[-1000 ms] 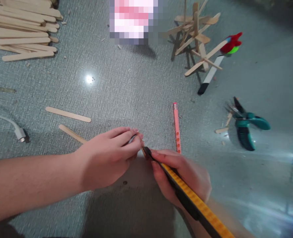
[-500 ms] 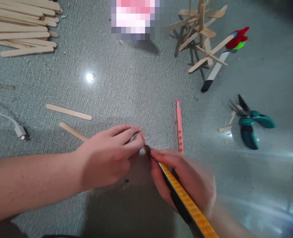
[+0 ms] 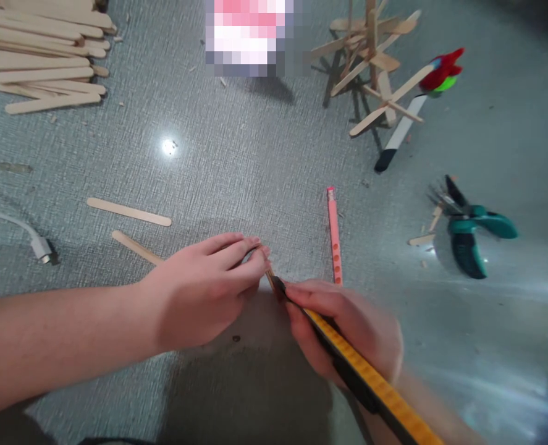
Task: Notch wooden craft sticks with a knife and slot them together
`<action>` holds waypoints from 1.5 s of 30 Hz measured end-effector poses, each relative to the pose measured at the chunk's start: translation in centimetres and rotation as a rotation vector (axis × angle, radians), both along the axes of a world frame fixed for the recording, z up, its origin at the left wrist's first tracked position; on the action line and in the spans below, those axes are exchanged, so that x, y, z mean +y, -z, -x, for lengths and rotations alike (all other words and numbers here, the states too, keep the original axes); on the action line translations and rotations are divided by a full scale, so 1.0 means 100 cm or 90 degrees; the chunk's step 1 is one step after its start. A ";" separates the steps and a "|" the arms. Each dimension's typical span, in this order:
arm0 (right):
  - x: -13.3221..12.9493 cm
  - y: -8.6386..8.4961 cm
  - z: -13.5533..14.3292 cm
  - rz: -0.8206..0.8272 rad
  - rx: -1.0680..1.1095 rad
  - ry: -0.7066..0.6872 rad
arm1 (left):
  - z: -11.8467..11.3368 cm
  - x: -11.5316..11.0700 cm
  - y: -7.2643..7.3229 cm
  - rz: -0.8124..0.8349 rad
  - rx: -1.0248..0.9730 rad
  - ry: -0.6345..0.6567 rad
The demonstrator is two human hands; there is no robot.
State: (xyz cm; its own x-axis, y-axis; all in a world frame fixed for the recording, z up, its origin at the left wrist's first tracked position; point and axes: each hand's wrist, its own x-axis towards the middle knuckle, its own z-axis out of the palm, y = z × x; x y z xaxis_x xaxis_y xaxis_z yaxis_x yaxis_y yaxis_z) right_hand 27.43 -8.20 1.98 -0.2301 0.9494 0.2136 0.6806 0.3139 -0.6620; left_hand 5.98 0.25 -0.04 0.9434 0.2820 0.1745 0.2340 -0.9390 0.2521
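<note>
My left hand (image 3: pixel 209 290) is closed, fingertips pinched on a thin wooden craft stick (image 3: pixel 270 277) whose greater part is hidden. My right hand (image 3: pixel 348 334) wraps round a long yellow-and-black utility knife (image 3: pixel 361 374), its dark front end against the stick near my left fingertips. The blade itself is hard to make out. Behind my left wrist, one craft stick (image 3: pixel 137 247) is partly covered by the hand, and another craft stick (image 3: pixel 129 212) lies just beyond it. A pink pencil (image 3: pixel 333 235) rests just past my right hand.
A pile of craft sticks (image 3: pixel 46 62) lies at the far left, above a white cable (image 3: pixel 39 244). At the far right stand a craft-stick structure (image 3: pixel 375 62), a white marker (image 3: pixel 401 133) and a red figure (image 3: pixel 443 71). Green-handled pliers (image 3: pixel 468 228) lie on the right. A pixelated object (image 3: pixel 248 37) is at the top.
My right hand and the knife have slid slightly down and to the right, away from my left fingertips. My left hand stays nearly still; the view has shifted a little.
</note>
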 end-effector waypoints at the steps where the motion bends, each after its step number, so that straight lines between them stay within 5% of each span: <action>1: 0.000 0.000 -0.003 -0.017 0.005 -0.004 | 0.000 0.000 0.000 -0.005 -0.004 -0.004; 14: -0.011 0.020 -0.017 -0.037 0.094 0.115 | 0.001 0.006 0.001 0.056 -0.098 0.008; 20: -0.008 0.018 -0.015 -0.016 0.135 0.116 | 0.003 -0.007 -0.006 -0.044 -0.044 0.142; 34: -0.005 0.013 -0.010 0.011 0.079 0.126 | 0.005 -0.011 -0.007 0.010 -0.120 -0.014; 45: -0.007 0.008 -0.001 0.038 0.080 0.106 | 0.003 -0.013 -0.002 0.062 -0.154 0.008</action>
State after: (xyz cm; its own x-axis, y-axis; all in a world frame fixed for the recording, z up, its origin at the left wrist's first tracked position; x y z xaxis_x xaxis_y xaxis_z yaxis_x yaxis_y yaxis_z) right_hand 27.54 -8.86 1.20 -0.0446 0.9839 0.1729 0.6311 0.1620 -0.7586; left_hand 5.65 -1.01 0.14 0.8811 0.2976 0.3675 0.1449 -0.9097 0.3891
